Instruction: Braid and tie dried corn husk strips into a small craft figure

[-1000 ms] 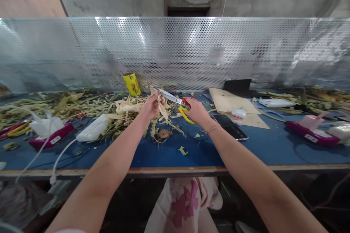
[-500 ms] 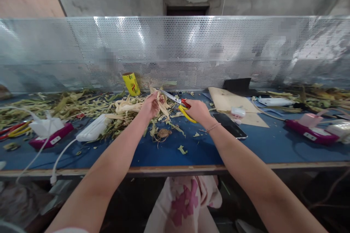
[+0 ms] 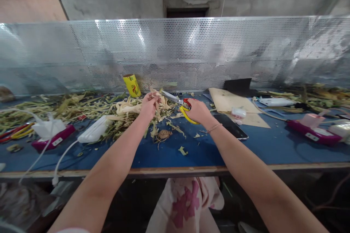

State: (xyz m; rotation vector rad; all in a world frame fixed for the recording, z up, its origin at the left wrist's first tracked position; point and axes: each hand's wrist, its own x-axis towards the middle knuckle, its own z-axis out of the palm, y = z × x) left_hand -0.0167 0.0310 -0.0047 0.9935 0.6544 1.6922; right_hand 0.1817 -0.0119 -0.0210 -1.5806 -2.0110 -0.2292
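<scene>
My right hand (image 3: 197, 111) grips the red and yellow handles of a pair of scissors (image 3: 173, 97), whose metal blades point up and left. Pinched in my left hand (image 3: 150, 104) is a pale dried plant piece (image 3: 158, 106), close to the blade tips. Dried leaves and husks (image 3: 121, 123) lie heaped under and beside my left hand. A brown round lump (image 3: 164, 134) sits on the blue tabletop (image 3: 169, 156) in front of the heap.
A yellow tube (image 3: 132, 85) stands behind the heap. At left are a white charger (image 3: 93, 129), a purple power strip (image 3: 62, 136) and other scissors (image 3: 20, 131). To the right lie a phone (image 3: 231, 126), cardboard (image 3: 228, 101) and another power strip (image 3: 308, 133). A perforated metal screen (image 3: 175, 51) rises behind.
My left hand has shifted slightly and its fingers have turned over the plant piece. The scissors have moved a little to the right, away from the fingers.
</scene>
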